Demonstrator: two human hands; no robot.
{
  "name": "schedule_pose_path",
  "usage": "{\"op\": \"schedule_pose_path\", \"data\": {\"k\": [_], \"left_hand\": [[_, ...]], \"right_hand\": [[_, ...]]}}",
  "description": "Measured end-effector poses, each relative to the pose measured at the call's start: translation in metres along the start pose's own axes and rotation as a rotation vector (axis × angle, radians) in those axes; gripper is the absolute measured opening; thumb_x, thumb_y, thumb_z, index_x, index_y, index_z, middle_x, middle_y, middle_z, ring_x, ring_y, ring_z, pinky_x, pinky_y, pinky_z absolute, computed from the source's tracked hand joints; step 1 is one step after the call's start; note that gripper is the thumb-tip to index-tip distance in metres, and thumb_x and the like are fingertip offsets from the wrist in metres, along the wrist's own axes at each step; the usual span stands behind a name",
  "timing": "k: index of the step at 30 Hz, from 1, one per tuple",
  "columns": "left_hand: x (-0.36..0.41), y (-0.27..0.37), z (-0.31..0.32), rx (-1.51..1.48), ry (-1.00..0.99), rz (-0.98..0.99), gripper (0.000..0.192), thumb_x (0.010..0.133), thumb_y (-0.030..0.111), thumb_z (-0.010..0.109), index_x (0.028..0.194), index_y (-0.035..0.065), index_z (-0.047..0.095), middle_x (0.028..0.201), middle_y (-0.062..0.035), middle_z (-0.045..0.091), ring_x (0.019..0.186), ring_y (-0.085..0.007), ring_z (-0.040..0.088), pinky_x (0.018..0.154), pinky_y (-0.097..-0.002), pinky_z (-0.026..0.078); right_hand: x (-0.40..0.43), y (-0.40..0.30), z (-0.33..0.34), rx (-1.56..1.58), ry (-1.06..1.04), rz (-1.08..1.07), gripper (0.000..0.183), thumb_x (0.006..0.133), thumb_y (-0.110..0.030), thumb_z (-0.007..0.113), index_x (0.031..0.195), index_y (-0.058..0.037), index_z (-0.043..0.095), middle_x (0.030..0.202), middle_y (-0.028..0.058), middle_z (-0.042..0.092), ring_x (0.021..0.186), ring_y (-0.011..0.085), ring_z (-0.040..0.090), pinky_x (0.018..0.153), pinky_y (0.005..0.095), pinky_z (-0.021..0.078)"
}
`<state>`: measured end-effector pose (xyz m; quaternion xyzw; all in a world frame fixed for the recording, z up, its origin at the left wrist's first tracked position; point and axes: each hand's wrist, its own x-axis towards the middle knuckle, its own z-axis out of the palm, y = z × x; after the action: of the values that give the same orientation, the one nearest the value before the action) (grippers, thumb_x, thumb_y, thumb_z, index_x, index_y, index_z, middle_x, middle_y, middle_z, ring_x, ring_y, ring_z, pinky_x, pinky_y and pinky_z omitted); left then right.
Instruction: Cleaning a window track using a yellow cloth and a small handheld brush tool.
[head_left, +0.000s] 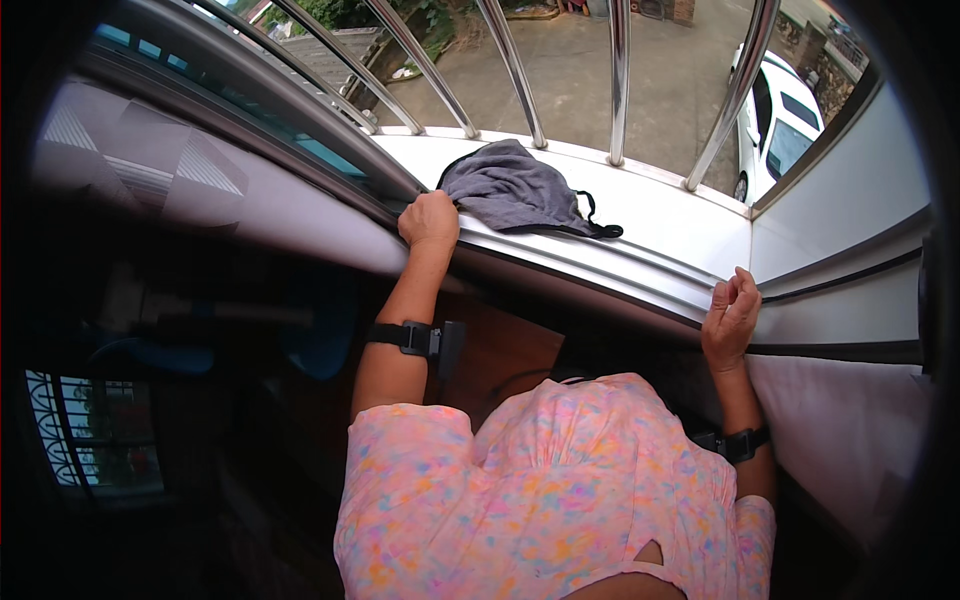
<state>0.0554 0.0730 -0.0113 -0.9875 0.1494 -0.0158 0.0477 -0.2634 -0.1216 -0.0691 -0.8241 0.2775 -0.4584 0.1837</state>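
Observation:
A crumpled grey cloth with black edging and a black loop (517, 187) lies on the white windowsill (652, 217), just inside the metal bars. My left hand (430, 219) is curled at the end edge of the dark sliding window frame (330, 135), touching or very near the cloth's left corner; whether its fingers grip the frame or the cloth is hidden. At the right end of the silver window track (600, 262), my right hand (730, 319) is raised with bent fingers beside the white window jamb, and nothing shows in it.
Shiny metal bars (619, 90) stand along the sill's outer edge. Beyond them are a paved yard and a white car (780, 120). Pale curtains or wall covering (300, 202) run beneath the window at left. A black cable (840, 277) crosses the right jamb.

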Motion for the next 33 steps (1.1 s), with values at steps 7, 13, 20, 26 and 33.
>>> {"op": "schedule_pose_path", "data": {"k": [7,13,20,26,33], "left_hand": [[0.002,-0.014,-0.009,-0.145,-0.066,0.004,0.024,0.075,0.024,0.054,0.083,0.0054,0.065,0.089,-0.016,0.062,0.086,-0.0312,0.059,0.075,-0.0383,0.047],[-0.013,0.007,-0.012,-0.14,-0.165,0.157,0.026,0.074,0.028,0.057,0.081,0.0041,0.064,0.085,-0.0154,0.062,0.084,-0.0306,0.059,0.073,-0.0381,0.047],[-0.013,0.011,-0.01,-0.009,-0.089,0.136,0.023,0.08,0.016,0.045,0.083,0.0058,0.065,0.09,-0.0154,0.062,0.084,-0.031,0.06,0.073,-0.0374,0.047],[0.004,-0.008,-0.008,-0.096,-0.077,0.03,0.021,0.078,0.017,0.049,0.087,0.006,0.064,0.093,-0.0158,0.061,0.088,-0.0305,0.059,0.075,-0.0381,0.047],[-0.012,0.005,-0.01,-0.033,-0.097,0.105,0.021,0.078,0.018,0.048,0.086,0.007,0.065,0.089,-0.0143,0.063,0.086,-0.0306,0.06,0.075,-0.0381,0.047]], "right_hand": [[0.003,-0.001,-0.001,-0.014,-0.022,-0.016,0.028,0.084,-0.011,0.051,0.108,0.0013,0.044,0.077,0.009,0.048,0.069,0.0207,0.044,0.063,0.0317,0.0399],[0.002,0.0,0.0,-0.029,-0.011,-0.007,0.028,0.084,-0.012,0.051,0.108,0.0012,0.044,0.077,0.0095,0.049,0.069,0.0215,0.044,0.063,0.0323,0.0396],[0.0,0.006,0.001,-0.043,-0.037,-0.004,0.029,0.084,-0.011,0.051,0.11,0.0006,0.043,0.078,0.0102,0.049,0.069,0.0219,0.044,0.064,0.0327,0.0399],[0.0,0.002,0.001,0.002,-0.016,0.037,0.029,0.084,-0.012,0.051,0.11,0.0005,0.043,0.077,0.0096,0.049,0.069,0.0219,0.044,0.064,0.0328,0.0396],[0.002,0.001,0.0,-0.041,-0.047,0.025,0.03,0.084,-0.013,0.052,0.11,-0.0002,0.044,0.078,0.01,0.05,0.07,0.0221,0.045,0.064,0.0324,0.0407]]}}
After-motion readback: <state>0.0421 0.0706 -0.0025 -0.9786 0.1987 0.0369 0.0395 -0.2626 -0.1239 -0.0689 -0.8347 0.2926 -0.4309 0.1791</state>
